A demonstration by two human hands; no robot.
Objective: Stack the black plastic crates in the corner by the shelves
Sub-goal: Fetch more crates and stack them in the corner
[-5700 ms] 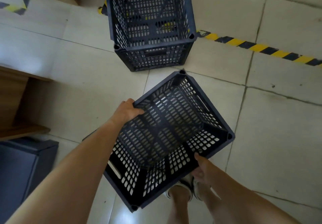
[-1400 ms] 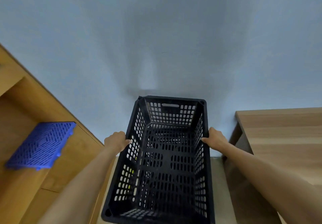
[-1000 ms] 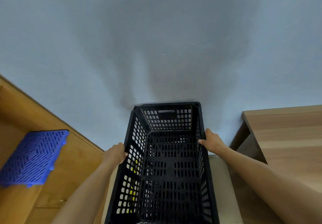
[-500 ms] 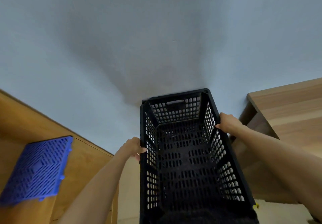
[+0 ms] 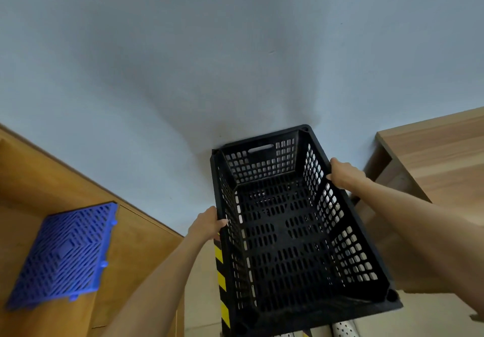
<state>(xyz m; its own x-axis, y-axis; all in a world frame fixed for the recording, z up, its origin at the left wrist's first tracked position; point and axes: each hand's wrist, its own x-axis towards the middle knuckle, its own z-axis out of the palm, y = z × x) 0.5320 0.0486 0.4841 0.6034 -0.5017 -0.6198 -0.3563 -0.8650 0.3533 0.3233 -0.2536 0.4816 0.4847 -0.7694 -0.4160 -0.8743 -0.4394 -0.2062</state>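
The left hand [image 5: 209,225] grips the left long rim of the black crate [image 5: 290,234], and the right hand [image 5: 344,174] clamps the right rim (thumbs inside the walls). The open-topped crate tilts slightly, its far end against the pale wall [image 5: 209,61]. Yellow-black tape [image 5: 219,255] shows beside it; a blue grid panel [image 5: 62,252] lies on the wooden shelf [image 5: 136,245] left, a table [image 5: 440,153] right.

Whatever lies beneath the black crate [image 5: 296,234] is hidden by its base. Below the crate, the yellow-black striped strip [image 5: 221,279] is cut off by the frame's bottom edge, and a white perforated object [image 5: 343,329] is barely seen.
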